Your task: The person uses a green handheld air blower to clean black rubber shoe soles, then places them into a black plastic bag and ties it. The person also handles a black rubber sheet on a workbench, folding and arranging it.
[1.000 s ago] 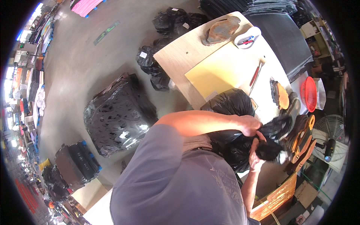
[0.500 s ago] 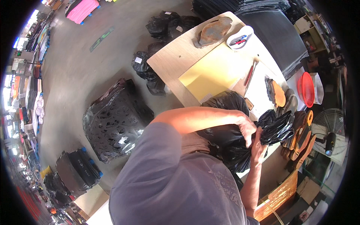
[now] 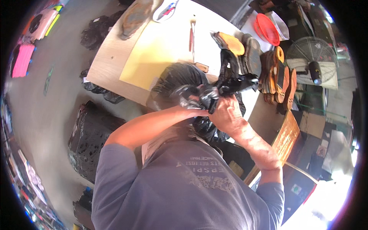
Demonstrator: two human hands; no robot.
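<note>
A full black plastic bag [image 3: 177,78] stands against the near edge of the table, its top gathered and its loose ends sticking up. My right hand [image 3: 227,114] is closed round the gathered neck, with crumpled plastic rising above the fingers. Close beside it, my left hand [image 3: 197,112] is also at the neck; its fingers are mostly hidden by folds of plastic, some of them blurred.
On the table [image 3: 109,57] lie a yellow sheet [image 3: 143,61], a red pen [image 3: 191,40] and a white dish [image 3: 158,15] with pens. Sole-shaped pieces [image 3: 274,73], a red basin [image 3: 266,30] and a fan [image 3: 312,51] are at the right. Black-wrapped bundles [image 3: 90,134] stand on the floor at left.
My view has turned to the right. Both hands have come in front of my chest with the bag's neck, and the loose plastic top now spreads in separate ends.
</note>
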